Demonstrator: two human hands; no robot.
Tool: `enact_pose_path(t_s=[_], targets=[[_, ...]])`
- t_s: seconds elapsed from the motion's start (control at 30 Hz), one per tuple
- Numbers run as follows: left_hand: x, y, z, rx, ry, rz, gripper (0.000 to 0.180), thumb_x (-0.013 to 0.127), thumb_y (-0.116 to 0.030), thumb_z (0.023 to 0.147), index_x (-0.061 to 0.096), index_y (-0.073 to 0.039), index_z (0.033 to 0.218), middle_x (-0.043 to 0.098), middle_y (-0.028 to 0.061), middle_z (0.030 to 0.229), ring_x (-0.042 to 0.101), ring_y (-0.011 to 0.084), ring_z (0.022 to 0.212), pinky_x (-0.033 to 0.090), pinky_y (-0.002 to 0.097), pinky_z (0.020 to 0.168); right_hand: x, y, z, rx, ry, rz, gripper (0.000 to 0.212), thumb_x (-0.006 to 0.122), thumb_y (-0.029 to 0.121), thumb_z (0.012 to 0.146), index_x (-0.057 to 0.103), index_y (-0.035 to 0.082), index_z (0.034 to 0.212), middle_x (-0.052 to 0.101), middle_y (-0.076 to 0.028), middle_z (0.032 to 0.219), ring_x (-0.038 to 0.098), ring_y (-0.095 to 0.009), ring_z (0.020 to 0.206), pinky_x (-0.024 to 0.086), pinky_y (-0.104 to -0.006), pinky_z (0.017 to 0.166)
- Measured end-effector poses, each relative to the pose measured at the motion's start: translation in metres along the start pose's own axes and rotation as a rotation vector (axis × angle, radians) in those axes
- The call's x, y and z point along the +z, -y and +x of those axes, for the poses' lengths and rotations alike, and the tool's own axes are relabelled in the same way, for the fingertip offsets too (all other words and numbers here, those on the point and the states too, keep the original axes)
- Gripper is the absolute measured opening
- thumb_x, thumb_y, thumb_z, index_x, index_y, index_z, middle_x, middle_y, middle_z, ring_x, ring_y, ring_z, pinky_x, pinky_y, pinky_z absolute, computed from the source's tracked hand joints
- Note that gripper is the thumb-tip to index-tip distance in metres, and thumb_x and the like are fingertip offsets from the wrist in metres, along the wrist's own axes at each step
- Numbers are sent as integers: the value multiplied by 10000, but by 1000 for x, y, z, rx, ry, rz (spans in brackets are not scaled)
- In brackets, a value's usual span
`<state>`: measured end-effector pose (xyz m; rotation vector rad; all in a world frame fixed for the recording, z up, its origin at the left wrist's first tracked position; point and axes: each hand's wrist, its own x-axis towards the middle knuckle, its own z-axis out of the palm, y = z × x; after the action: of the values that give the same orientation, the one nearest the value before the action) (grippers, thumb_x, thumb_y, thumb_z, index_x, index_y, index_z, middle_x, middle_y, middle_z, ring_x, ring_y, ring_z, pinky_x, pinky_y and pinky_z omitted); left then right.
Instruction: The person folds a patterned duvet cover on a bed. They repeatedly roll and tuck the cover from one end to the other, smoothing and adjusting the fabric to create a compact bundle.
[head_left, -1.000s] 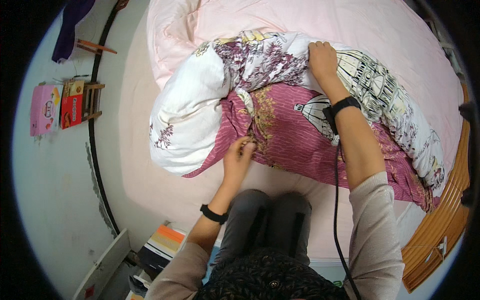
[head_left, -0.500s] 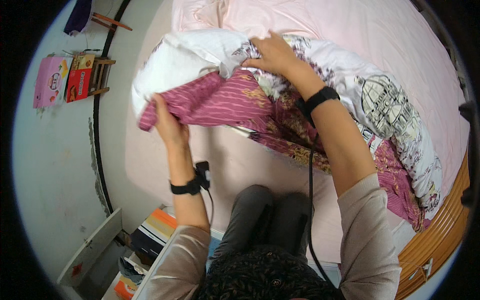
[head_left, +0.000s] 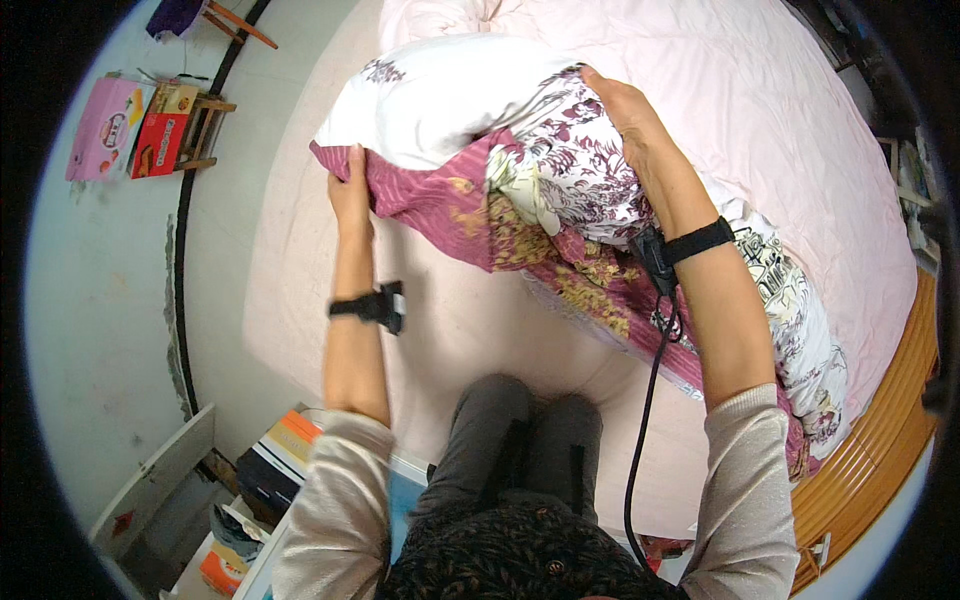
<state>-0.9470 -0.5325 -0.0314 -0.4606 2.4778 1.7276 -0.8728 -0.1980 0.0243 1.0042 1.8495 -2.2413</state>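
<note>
A bunched quilt (head_left: 430, 110) lies across the bed, white with dark floral print on one face and magenta with gold pattern on the other. My left hand (head_left: 349, 190) is closed on its left corner, where the magenta side folds against the white. At the quilt's far edge, my right hand (head_left: 618, 105) is closed on the printed white cloth; its fingertips are partly hidden behind the fabric. The rest of the quilt trails in folds to the right, passing under my right forearm. Each wrist wears a black strap with a small device.
Pale pink sheet (head_left: 300, 290) covers the bed beneath. Wooden slats (head_left: 870, 390) edge it at the right. By the left wall stand a pink box (head_left: 103, 130) and a red box (head_left: 160, 135) beside a small wooden stool (head_left: 205, 135). More boxes (head_left: 282, 455) sit at the lower left.
My right hand has moved right and slightly farther away along the quilt's far edge. My left hand has lifted its corner away from me, and the cloth between them is spread wider.
</note>
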Motion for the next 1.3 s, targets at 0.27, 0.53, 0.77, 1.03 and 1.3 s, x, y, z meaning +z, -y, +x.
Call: enact_pose_path(t_s=[0.27, 0.53, 0.77, 1.03, 1.3], targets=[[121, -14, -159, 252, -233, 153, 684, 683, -53, 708, 321, 21, 1285, 290, 198, 1271, 335, 330, 1176, 300, 423, 999, 23, 9, -22, 33, -36, 116, 415, 581, 322, 908, 615, -77, 1015, 661, -121, 906, 602, -156, 742, 480, -255, 676], [34, 40, -57, 424, -107, 15, 228, 584, 38, 729, 526, 8, 948, 540, 117, 956, 518, 268, 938, 384, 316, 878, -1, 63, -65, -4, 131, 115, 386, 571, 310, 919, 604, -58, 1030, 665, -105, 915, 622, -141, 774, 506, -249, 707], [23, 80, -23, 670, 66, 470, 228, 625, -25, 713, 548, -12, 927, 511, 138, 904, 477, 360, 901, 415, 375, 800, -108, 111, -27, 63, 65, 312, 370, 560, 277, 920, 589, -73, 1038, 658, -172, 971, 663, -211, 774, 568, -310, 678], [74, 32, -48, 558, -105, 353, 646, 614, -23, 709, 377, 43, 1305, 398, 234, 1312, 360, 379, 1229, 267, 443, 1048, -119, 47, 54, 78, -109, 593, 320, 447, 238, 976, 566, -58, 996, 659, -181, 904, 652, -239, 707, 580, -365, 599], [175, 5, -48, 403, 76, 34, 882, 714, -239, 732, 202, 14, 1405, 162, 256, 1463, 229, 418, 1323, 237, 442, 1086, -47, 68, -55, 54, 117, 396, 332, 482, 248, 961, 574, -51, 1071, 645, -151, 1023, 638, -219, 881, 532, -332, 800]])
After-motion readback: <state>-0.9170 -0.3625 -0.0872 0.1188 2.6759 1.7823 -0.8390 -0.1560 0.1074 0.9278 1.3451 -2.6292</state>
